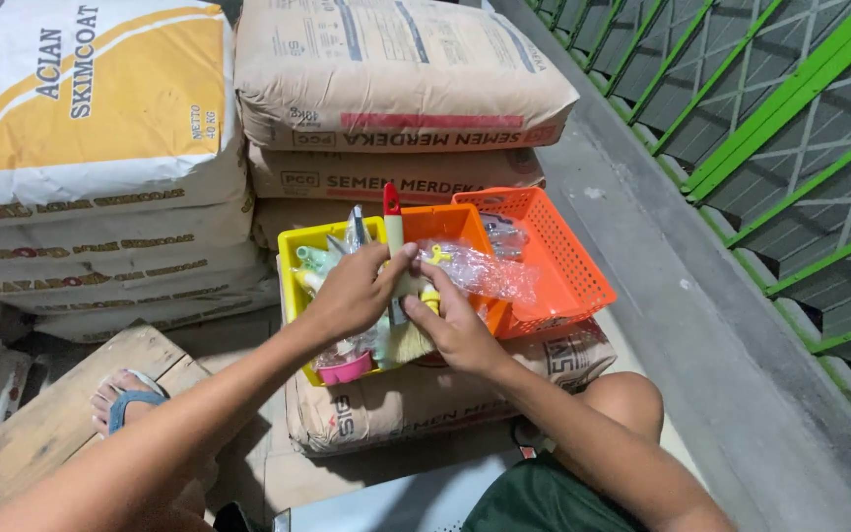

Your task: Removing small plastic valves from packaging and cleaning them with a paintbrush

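— Where did the paintbrush [401, 286] lie?
— Upright over the yellow basket [293, 261], red handle tip away from you, bristles toward you. Your left hand [352, 293] gripped its handle; your right hand [455, 330] pinched just beside the bristles.

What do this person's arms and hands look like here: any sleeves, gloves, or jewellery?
Both forearms are bare, with no sleeves in view. The left hand and right hand wear no gloves, and no rings, watch or bracelets show. Lower down, dark green shorts and a blue sandal strap are visible.
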